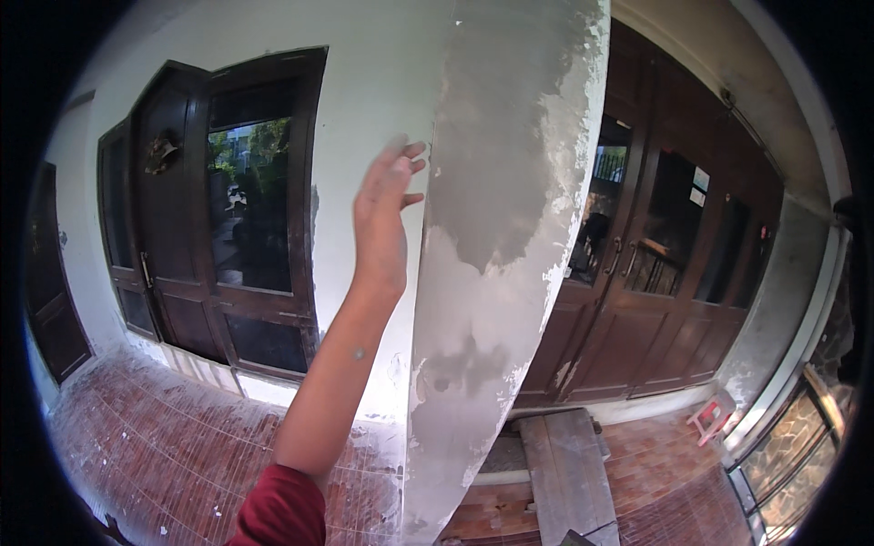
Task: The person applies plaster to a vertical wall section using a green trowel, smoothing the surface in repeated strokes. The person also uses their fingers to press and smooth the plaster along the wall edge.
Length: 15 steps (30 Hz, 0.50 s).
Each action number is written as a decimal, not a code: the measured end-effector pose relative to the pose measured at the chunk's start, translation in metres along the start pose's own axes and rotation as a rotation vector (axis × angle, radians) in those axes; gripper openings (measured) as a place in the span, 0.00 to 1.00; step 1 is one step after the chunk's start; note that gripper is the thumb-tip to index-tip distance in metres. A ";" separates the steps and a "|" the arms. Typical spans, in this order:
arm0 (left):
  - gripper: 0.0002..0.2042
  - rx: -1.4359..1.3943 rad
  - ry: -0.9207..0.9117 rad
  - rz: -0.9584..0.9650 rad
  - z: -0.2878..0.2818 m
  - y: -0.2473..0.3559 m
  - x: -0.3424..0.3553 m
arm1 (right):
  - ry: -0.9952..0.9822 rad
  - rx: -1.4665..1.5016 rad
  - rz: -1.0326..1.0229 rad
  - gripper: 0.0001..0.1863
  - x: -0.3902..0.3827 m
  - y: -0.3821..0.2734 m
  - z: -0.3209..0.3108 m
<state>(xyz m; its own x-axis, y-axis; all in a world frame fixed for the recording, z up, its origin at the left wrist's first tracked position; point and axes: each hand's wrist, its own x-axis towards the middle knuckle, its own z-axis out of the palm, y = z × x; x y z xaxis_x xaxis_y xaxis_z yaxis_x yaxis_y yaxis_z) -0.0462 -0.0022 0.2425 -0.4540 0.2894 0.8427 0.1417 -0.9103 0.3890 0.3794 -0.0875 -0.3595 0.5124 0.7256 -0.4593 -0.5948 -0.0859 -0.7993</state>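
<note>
My left hand (391, 182), slightly blurred, is raised with bare forearm and red sleeve behind it. Its fingers are apart and curve slightly, with nothing visible in them. The fingertips are at or very near the edge where the white wall (369, 100) meets a column face covered in patchy grey plaster (492, 136); I cannot tell whether they touch. The plaster is ragged along its right edge, with white showing through. My right hand is not in view. The tip of a dark object (575, 539) shows at the bottom edge, too little to identify.
Dark wooden doors with glass (177, 237) stand on the left, brown double doors (601, 350) on the right. Below are dusty tiled floors (155, 437), a board (564, 464) and a small pink-and-white stool (706, 419). A metal railing (746, 491) runs at the lower right.
</note>
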 end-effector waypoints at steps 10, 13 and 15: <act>0.41 0.116 -0.402 0.312 -0.025 -0.051 0.014 | 0.119 0.054 0.025 0.34 -0.051 0.013 0.014; 0.42 0.085 -0.456 0.392 -0.027 -0.067 0.028 | 0.220 0.077 -0.035 0.33 -0.100 0.011 0.042; 0.42 0.047 -0.472 0.405 -0.028 -0.072 0.032 | 0.305 0.093 -0.078 0.33 -0.125 0.018 0.049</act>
<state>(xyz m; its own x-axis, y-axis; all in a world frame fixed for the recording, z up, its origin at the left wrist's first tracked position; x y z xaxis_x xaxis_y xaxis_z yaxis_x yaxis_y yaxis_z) -0.0951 0.0644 0.2310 0.0799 0.0333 0.9963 0.2650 -0.9642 0.0110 0.2740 -0.1462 -0.2968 0.7124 0.4881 -0.5042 -0.5933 0.0350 -0.8043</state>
